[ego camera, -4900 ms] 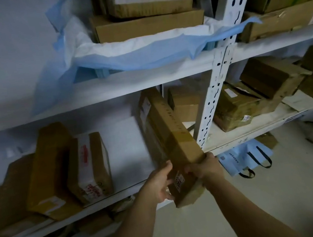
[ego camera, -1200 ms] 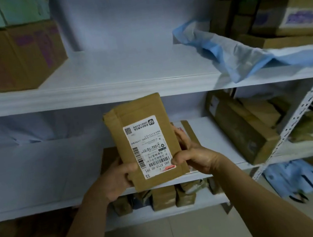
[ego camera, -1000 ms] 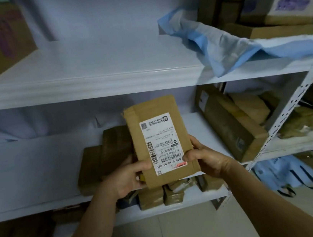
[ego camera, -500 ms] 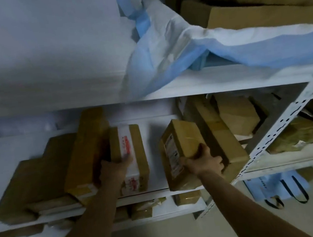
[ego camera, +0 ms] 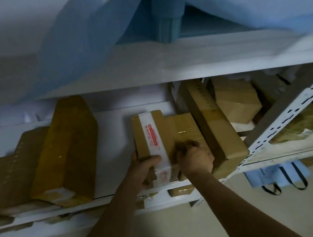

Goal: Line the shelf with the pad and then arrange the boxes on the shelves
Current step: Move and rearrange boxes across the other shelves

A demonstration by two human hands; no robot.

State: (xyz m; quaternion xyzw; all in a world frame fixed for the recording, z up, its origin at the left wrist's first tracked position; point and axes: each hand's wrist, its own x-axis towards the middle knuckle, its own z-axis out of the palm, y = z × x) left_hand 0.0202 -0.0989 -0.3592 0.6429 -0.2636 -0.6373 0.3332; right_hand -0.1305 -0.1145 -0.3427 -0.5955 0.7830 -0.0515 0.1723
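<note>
The taped box [ego camera: 150, 137] has been slid rightward along the middle shelf [ego camera: 113, 144] since half a second ago, away from the yellow box [ego camera: 65, 151]. It is now set against the plain box [ego camera: 186, 127], which has been laid flat.

Nearest, the taped box is gripped at its near left corner by the left hand [ego camera: 144, 170], the thumb curled over the white tape. The right hand [ego camera: 194, 159] is held at the plain box's near end, its fingers [ego camera: 186, 147] curled on it, though blurred.

Five cardboard boxes are counted in this bay. The dark box [ego camera: 8, 173] and the yellow box are just beside each other at the left. Well apart from them, the taped box, the plain box and the long box [ego camera: 213, 128] are packed side by side.

One blue bag [ego camera: 276, 175] is seen on the floor. Farther up, one blue pad [ego camera: 99, 36] is draped, rumpled, on the upper shelf [ego camera: 183, 60].
</note>
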